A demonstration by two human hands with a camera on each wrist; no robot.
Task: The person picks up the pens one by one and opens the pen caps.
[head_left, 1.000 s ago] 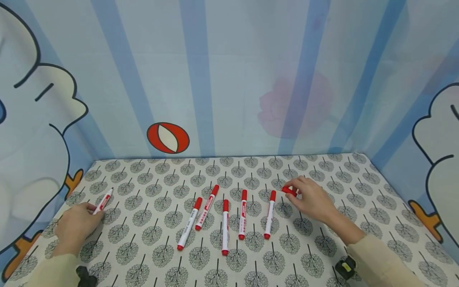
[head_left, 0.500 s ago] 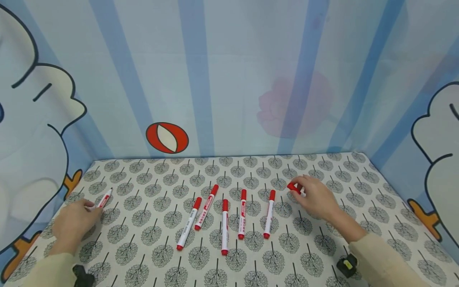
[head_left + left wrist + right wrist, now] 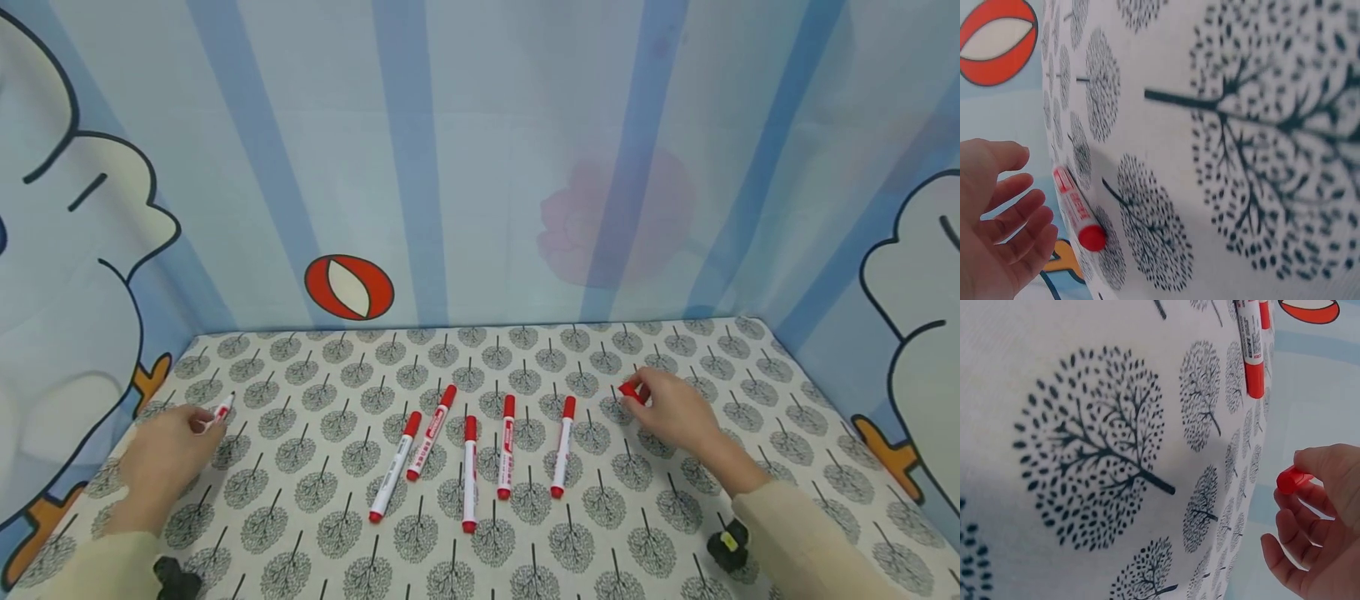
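On the tabletop (image 3: 300, 533), the left hand (image 3: 165, 458) was relaxed and held nothing; the right hand (image 3: 678, 417) pinched with thumb and finger. Five pens (image 3: 470, 475) lay mid-table, capped. By the left edge, one pen (image 3: 223, 410) was already uncapped; its likely cap (image 3: 1291, 480) was gripped toward the right edge, not yet set down.

My right hand (image 3: 1322, 528) pinches a red piece (image 3: 1289, 480), probably a cap; a red-and-white marker (image 3: 1250, 347) lies on the tree-printed cloth (image 3: 991, 375), a second marker (image 3: 1265, 314) partly visible beside it.
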